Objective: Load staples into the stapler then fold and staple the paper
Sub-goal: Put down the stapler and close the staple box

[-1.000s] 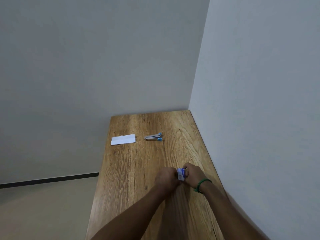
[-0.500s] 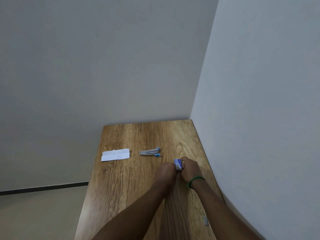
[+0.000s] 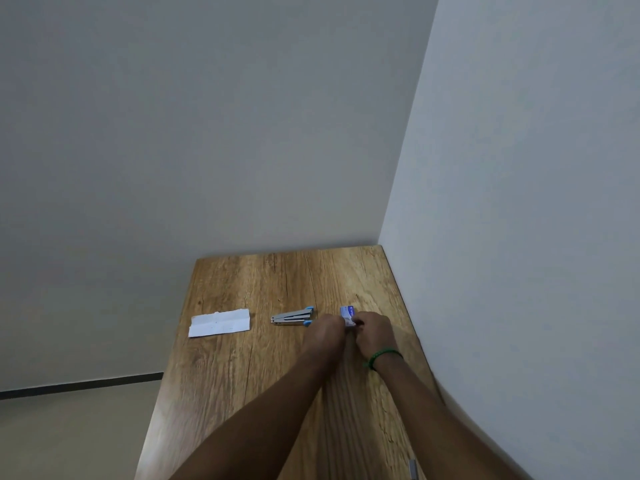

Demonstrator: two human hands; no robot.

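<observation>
A small blue-and-white staple box (image 3: 347, 314) is held between my left hand (image 3: 325, 332) and my right hand (image 3: 374, 332), just above the wooden table (image 3: 263, 375). Both hands have their fingers closed on the box; its lower part is hidden by them. A grey stapler with blue ends (image 3: 292, 317) lies on its side just left of my left hand, not touched. A folded white paper (image 3: 219, 322) lies flat further left, near the table's left edge. A green band circles my right wrist.
A grey strip of staples (image 3: 412, 469) lies near the table's right edge, close to me. Walls close off the table at the back and right. The left edge drops to the floor.
My hands have carried the staple box away from me, toward the stapler. The view has tilted, so the table items sit lower in the frame.
</observation>
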